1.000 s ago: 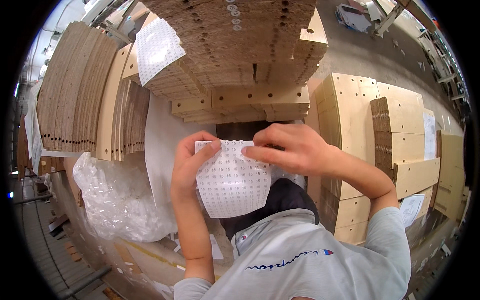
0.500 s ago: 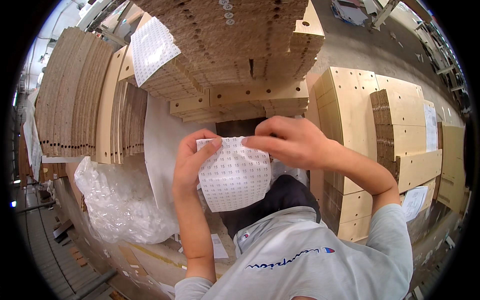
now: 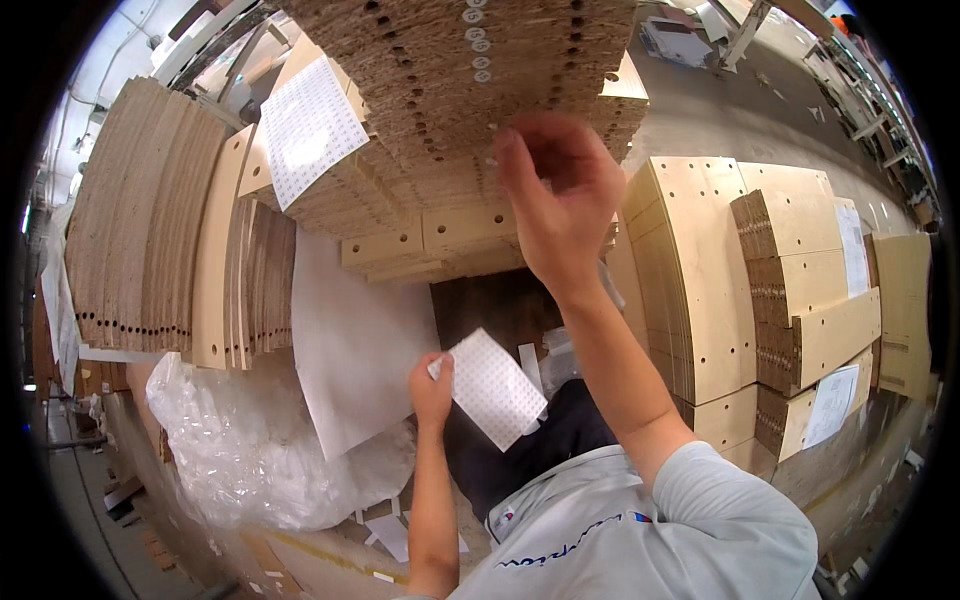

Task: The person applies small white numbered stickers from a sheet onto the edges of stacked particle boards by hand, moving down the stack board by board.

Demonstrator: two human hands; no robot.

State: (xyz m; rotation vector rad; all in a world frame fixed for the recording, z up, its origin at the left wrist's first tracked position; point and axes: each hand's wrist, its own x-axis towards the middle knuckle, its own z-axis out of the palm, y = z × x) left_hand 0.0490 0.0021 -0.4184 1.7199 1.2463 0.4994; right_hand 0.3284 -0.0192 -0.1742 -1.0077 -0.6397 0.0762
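A white sheet of small printed stickers (image 3: 492,388) hangs tilted from my left hand (image 3: 432,392), which pinches it at one corner low in front of my body. Higher up, my right hand (image 3: 567,190) is raised against the tall stack of chipboard panels (image 3: 440,75), its thumb and fingers curled together in a pinch. Whatever is between those fingertips is too small to make out. A column of small round white stickers (image 3: 479,40) runs down the rough panel edges above this hand. A second sticker sheet (image 3: 310,132) lies on the panels to the left.
Upright chipboard panels (image 3: 145,215) stand at the left. Below them bulges a heap of clear plastic wrap (image 3: 250,450), beside a large white sheet (image 3: 350,340). Stacks of pale drilled panels (image 3: 700,270) stand at the right, with papers (image 3: 832,405) attached to some.
My right hand has left the sticker sheet and risen to the panel stack's edge. My left hand has lowered the sheet and turned it at a slant.
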